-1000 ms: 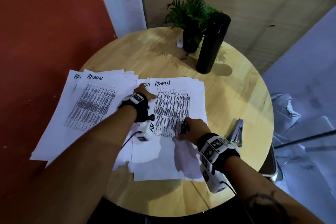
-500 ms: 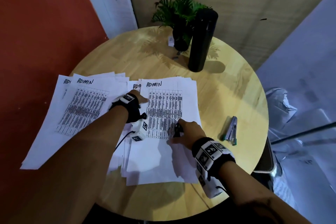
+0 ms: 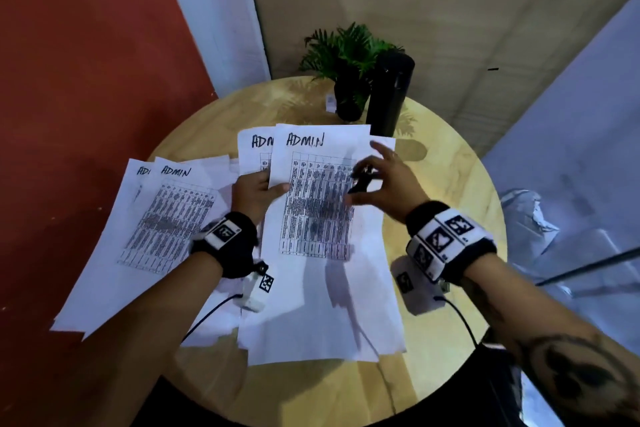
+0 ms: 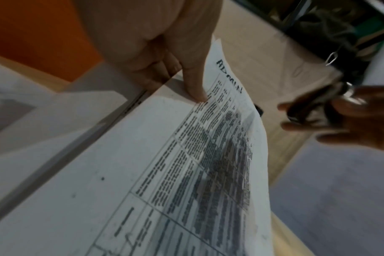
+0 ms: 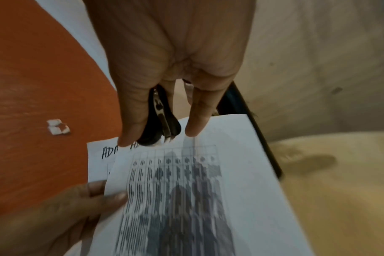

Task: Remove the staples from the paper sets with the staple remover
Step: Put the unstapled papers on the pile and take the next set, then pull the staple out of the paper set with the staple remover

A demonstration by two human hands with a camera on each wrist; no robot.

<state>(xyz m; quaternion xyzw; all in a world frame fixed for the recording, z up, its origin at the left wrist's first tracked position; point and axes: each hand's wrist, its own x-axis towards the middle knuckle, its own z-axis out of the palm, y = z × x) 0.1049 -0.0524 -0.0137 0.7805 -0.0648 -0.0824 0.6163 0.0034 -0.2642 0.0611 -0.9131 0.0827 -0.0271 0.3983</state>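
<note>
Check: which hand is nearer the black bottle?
Right. The right hand, holding the staple remover, is just below the bottle. The left hand, gripping the paper set, is farther down-left.

Round wooden table (image 3: pixel 446 163) bears papers (image 3: pixel 166 218), plant (image 3: pixel 346 59), flask (image 3: pixel 389 90)

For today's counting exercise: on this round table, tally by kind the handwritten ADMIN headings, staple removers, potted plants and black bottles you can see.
ADMIN headings: 4
Staple remover: 1
Potted plant: 1
Black bottle: 1
Total: 7
</note>
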